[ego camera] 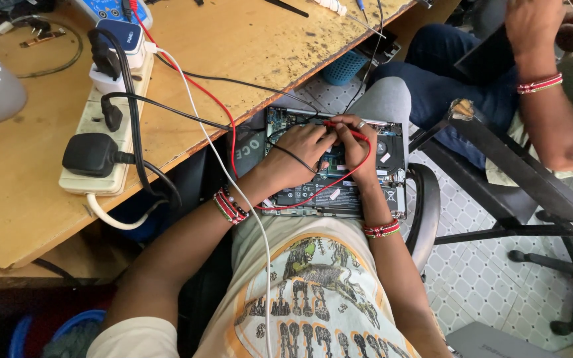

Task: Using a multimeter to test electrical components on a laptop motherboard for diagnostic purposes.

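Opened laptop (366, 174) is lying bottom-up on the person's lap, just off the 6 o'clock edge of the wooden desk (233, 59). Its long axis is running 9-to-3 across the view, tilted slightly clockwise; which edge is the hinge, can't tell. Internals are showing: black battery along the 6 o'clock edge, round fan at 3 o'clock.

Left hand (298, 154) is resting palm-down on the board, fingers curled together around the black probe lead (300, 159), which is crossing under the hand; probe tip is hidden. Right hand (354, 149) is pinching the red probe (339, 124), fingers closed on it. Probe's long axis is running roughly 9-to-3, near the laptop's 12 o'clock edge; where the tip is touching the board is too small to tell. Red lead (200, 89) is trailing off toward 11 o'clock across the desk, and looping back under the right hand toward 7 o'clock.

Both wrists are wearing beaded bands.

On the desk at 9 o'clock: cream power strip (104, 126) with black plugs and a white adapter, long axis 12-to-6. White cable (233, 179) is running down over the shirt.

At 2 o'clock, another person's arm (552, 99) is sitting well apart, beside a black chair (518, 172).
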